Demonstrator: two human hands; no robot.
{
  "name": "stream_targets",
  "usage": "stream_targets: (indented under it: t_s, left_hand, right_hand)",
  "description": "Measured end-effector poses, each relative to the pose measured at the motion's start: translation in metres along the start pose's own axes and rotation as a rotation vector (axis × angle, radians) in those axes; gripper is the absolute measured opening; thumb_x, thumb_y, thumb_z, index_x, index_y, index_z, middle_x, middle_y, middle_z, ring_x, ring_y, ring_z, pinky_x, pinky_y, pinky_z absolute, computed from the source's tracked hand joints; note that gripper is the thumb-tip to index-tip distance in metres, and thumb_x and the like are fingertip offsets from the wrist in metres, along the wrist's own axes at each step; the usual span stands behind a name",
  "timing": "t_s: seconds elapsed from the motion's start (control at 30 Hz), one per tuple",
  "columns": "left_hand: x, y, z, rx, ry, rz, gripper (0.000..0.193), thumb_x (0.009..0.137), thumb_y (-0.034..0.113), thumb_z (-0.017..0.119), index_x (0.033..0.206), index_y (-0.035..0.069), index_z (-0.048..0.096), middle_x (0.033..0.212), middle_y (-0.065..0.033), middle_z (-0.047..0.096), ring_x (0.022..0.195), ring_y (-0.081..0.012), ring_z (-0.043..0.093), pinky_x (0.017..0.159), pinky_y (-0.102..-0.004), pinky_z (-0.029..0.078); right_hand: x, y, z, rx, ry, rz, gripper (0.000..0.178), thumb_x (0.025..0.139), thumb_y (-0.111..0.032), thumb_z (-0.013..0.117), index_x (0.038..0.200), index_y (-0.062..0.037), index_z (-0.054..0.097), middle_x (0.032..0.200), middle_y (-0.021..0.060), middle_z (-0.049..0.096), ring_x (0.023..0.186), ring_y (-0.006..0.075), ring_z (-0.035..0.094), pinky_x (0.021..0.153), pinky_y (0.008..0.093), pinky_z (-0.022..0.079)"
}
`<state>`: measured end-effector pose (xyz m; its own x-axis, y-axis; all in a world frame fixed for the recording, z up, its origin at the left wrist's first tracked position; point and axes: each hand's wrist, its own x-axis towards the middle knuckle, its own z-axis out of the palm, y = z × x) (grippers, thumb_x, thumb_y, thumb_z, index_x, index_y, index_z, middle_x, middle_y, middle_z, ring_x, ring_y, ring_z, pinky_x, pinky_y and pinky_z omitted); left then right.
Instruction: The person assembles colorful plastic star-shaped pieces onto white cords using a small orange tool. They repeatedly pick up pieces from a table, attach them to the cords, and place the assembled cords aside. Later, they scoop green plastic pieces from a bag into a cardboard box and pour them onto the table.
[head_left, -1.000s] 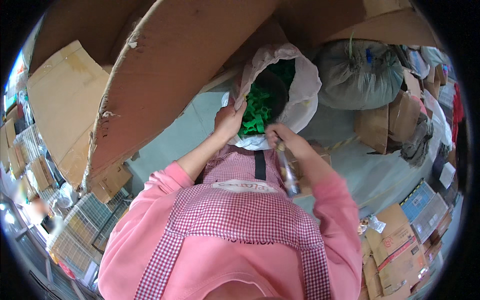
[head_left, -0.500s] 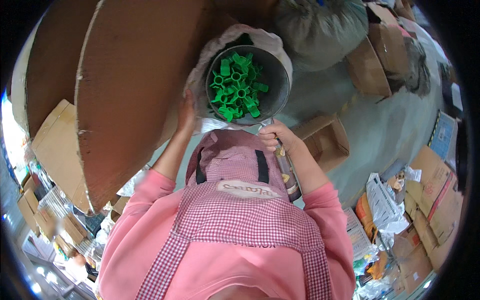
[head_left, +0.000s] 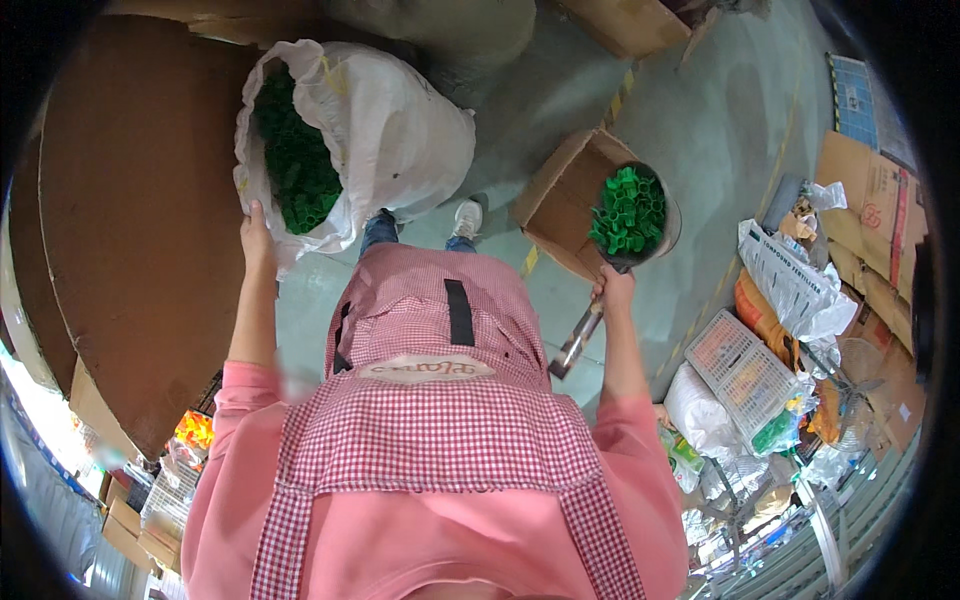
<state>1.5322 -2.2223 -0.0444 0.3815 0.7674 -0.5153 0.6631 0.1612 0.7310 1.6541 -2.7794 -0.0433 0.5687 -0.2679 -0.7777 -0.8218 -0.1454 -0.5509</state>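
Note:
My right hand (head_left: 617,284) is wrapped round the handle of a round dark pan-like scoop (head_left: 674,215). Green plastic parts (head_left: 628,212) with ring-like openings are heaped in it. The scoop is over the right side of an open cardboard box (head_left: 552,200) on the floor. To the left, my left hand (head_left: 257,238) grips the near edge of a white woven sack (head_left: 410,125), its fingers partly hidden. The sack leans with its mouth toward the left, and many more green parts (head_left: 297,165) fill its inside.
A tall brown cardboard panel (head_left: 150,220) stands at the left. One shoe (head_left: 467,217) shows between sack and box. On the right lie a plastic crate (head_left: 745,375), a printed white bag (head_left: 795,270) and flattened cardboard (head_left: 870,200). Another carton (head_left: 630,25) is at the far side.
The loaded scoop has moved right, from over the sack's mouth to over the box. My left hand stays by the sack's edge, and the whole view has shifted toward the right.

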Motion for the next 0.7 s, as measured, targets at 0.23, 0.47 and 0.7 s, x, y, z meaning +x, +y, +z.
stream_targets:
  t_s: [0.23, 0.47, 0.7]
  left_hand:
    - [-0.012, 0.024, 0.009, 0.141, 0.026, 0.003, 0.064, 0.089, 0.046, 0.047, 0.120, -0.011, 0.046, 0.116, -0.0204, 0.052, 0.104, -0.0269, 0.050, 0.088, -0.0337, 0.039]
    - [-0.019, 0.012, 0.001, 0.066, -0.027, -0.046, 0.059, 0.088, 0.046, 0.048, 0.113, -0.007, 0.052, 0.106, -0.0154, 0.057, 0.095, -0.0252, 0.052, 0.082, -0.0351, 0.041]
    - [-0.040, 0.030, 0.025, 0.051, 0.078, 0.004, 0.066, 0.086, 0.048, 0.049, 0.121, -0.009, 0.046, 0.116, -0.0208, 0.054, 0.111, -0.0266, 0.050, 0.093, -0.0333, 0.036]
  right_hand:
    - [0.081, 0.058, -0.031, -0.832, 0.681, -0.116, 0.025, 0.077, -0.014, 0.056, 0.094, 0.0027, 0.051, 0.089, 0.0231, 0.062, 0.083, 0.0406, 0.060, 0.073, 0.0496, 0.046]
    - [0.069, 0.027, -0.023, -0.708, 0.686, -0.467, 0.029, 0.076, -0.016, 0.063, 0.095, 0.0023, 0.051, 0.095, 0.0218, 0.062, 0.090, 0.0397, 0.059, 0.076, 0.0477, 0.045]
    - [-0.040, -0.095, 0.121, -0.073, -0.388, -0.534, 0.020, 0.085, -0.016, 0.058, 0.070, -0.0041, 0.050, 0.055, 0.0015, 0.047, 0.044, 0.0104, 0.043, 0.041, 0.0280, 0.034]
